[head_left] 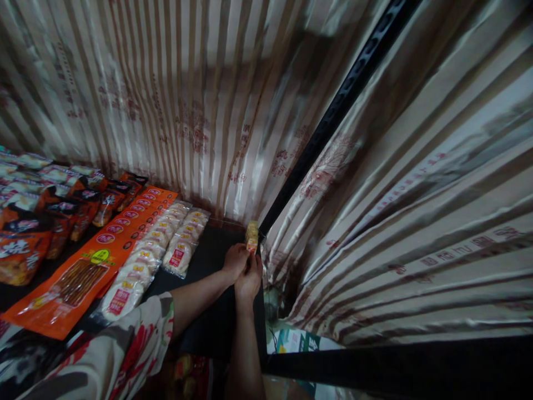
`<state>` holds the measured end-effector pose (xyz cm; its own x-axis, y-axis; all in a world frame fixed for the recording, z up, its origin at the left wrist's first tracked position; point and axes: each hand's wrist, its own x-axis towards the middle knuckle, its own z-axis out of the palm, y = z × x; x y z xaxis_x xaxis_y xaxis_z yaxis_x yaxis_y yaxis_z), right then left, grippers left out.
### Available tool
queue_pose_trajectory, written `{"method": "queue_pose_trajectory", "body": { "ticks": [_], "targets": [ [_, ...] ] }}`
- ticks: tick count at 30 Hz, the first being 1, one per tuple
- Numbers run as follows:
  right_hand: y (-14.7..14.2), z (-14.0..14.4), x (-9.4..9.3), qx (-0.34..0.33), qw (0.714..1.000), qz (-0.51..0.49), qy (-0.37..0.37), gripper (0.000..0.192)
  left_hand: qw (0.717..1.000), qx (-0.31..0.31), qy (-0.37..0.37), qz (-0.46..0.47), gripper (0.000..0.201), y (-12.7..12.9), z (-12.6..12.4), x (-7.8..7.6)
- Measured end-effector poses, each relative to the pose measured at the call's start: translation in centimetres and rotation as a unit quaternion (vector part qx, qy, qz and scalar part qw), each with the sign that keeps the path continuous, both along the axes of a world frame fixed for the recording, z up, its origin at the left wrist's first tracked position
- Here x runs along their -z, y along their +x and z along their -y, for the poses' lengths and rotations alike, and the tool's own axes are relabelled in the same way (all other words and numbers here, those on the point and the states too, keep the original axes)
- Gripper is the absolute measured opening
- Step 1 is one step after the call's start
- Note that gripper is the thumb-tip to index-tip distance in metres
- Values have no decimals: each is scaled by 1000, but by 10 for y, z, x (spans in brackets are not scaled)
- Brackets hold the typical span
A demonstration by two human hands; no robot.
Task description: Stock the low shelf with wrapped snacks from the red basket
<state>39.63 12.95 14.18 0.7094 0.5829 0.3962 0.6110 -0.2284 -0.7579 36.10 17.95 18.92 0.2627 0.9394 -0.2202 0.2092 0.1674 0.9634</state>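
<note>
From the head camera I see my left hand (234,261) and right hand (249,280) pressed together at the back right corner of the black shelf (208,328), both grips clenched on one small yellow snack packet (252,237) held upright against the foot of the black upright post (333,116). I judge the hold shallow, fingertips on the lower end only, so the packet could slip and fall into the gap beside the striped curtain (416,194). My left forearm also passes near the rows of clear rice-cake packets (166,244) and could nudge them toward the long orange packets (95,261).
</note>
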Motion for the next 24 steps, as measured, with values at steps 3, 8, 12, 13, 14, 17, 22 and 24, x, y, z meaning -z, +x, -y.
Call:
{"method": "queue_pose_trajectory", "body": {
  "ticks": [3, 8, 12, 13, 14, 17, 22, 24],
  "targets": [
    [0, -1, 1, 2, 1000, 6, 0, 51, 1000, -2, -4, 3, 20, 0, -1, 0],
    [1, -2, 4, 6, 1000, 17, 1, 51, 1000, 4, 0, 4, 18, 0, -2, 0],
    [1, -3, 5, 1, 1000, 28, 3, 49, 1000, 12, 10, -2, 18, 0, -3, -1],
    [1, -3, 5, 2, 1000, 29, 3, 49, 1000, 17, 11, -3, 18, 0, -3, -1],
    [1, -2, 5, 5, 1000, 30, 3, 49, 1000, 20, 12, -4, 18, 0, -3, -1],
    [0, -2, 3, 6, 1000, 31, 0, 49, 1000, 16, 12, -2, 17, 0, -3, -1],
    [-1, -1, 2, 4, 1000, 24, -5, 51, 1000, 2, 6, 9, 18, 1, -3, 1],
    [-1, -1, 3, 7, 1000, 21, -4, 50, 1000, -9, 4, 6, 18, 1, -3, 2]
  ]
}}
